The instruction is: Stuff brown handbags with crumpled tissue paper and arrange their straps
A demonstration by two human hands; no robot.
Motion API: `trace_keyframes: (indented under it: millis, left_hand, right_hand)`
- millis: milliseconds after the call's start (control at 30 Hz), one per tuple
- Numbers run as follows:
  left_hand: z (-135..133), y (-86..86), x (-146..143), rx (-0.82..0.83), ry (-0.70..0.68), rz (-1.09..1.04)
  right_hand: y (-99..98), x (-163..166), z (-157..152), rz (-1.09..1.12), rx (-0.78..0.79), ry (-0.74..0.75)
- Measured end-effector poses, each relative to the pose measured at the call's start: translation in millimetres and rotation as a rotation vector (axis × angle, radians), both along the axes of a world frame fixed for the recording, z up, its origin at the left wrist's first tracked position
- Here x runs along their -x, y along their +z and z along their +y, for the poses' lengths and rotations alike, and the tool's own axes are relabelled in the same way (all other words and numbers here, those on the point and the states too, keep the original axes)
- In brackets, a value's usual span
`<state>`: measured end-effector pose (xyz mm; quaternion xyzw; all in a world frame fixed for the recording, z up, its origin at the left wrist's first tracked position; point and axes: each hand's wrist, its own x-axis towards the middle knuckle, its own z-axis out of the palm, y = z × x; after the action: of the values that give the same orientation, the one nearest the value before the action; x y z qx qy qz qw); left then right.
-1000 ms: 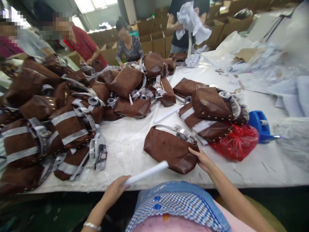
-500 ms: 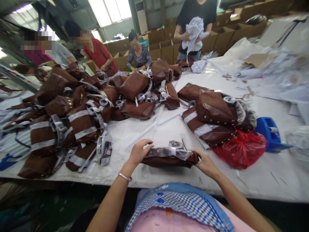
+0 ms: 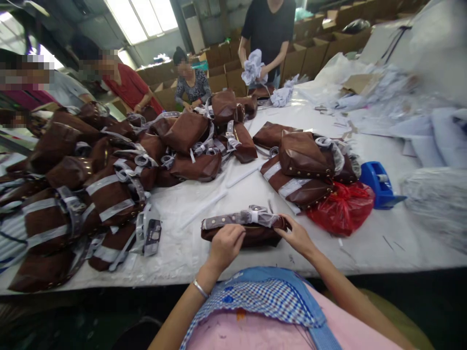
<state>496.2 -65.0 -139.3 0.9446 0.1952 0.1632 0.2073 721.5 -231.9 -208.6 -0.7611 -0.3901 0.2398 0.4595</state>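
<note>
A brown handbag (image 3: 260, 238) lies at the table's near edge, with its plastic-wrapped strap (image 3: 222, 221) stretched along the top and a wrapped coil near the middle. My left hand (image 3: 226, 247) is in front of it, fingertips pinched together at the upper front edge by the opening. Whatever is between those fingertips is too small to make out. At the bag's right end, my right hand (image 3: 296, 238) grips the corner between thumb and fingers.
Brown handbags (image 3: 109, 189) are heaped at left, and more (image 3: 306, 155) are stacked at right on a red plastic bag (image 3: 343, 211). Beside it stands a blue tape dispenser (image 3: 379, 187). A white strip (image 3: 242, 176) lies mid-table. Several people work across the table; one holds crumpled paper (image 3: 252, 68).
My left hand has gone from the bag's left end to its front middle, its fingers now pinched. My right hand stays at the right end. The view has shifted to the right.
</note>
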Motion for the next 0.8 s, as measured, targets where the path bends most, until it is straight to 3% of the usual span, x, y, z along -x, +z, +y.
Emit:
trace_keyframes:
  millis: [100,200,367,500,600,700,800]
  left_hand:
    - [-18.4,-10.7,-26.0,0.047,-0.191,0.073]
    - [-21.4,-23.2,-47.2,0.032,-0.179,0.132]
    - [-30.5,-31.4,-66.5,0.028,0.022,0.221]
    - [-42.1,-31.5,-82.6,0.069,0.147,0.210]
    - [-43.2,-30.2,-97.2,0.299,0.276,0.143]
    - [-40.0,-25.8,-107.9,0.566,0.335,0.085]
    - [-38.5,-22.1,-111.9,0.632,0.319,0.041]
  right_hand:
    - [1.8,10.2,7.3,-0.191,-0.017,-0.083]
    - [-0.4,13.5,15.1,-0.252,-0.025,-0.151]
    - [-6.0,2.4,35.9,0.147,-0.136,-0.389]
    - [-0.8,2.9,49.3,0.364,-0.218,-0.359]
    - [7.5,13.5,50.1,0.523,-0.241,-0.272]
    - [11.4,25.9,45.6,0.482,-0.221,-0.266]
    - [6.4,31.6,42.9,0.389,-0.191,-0.310]
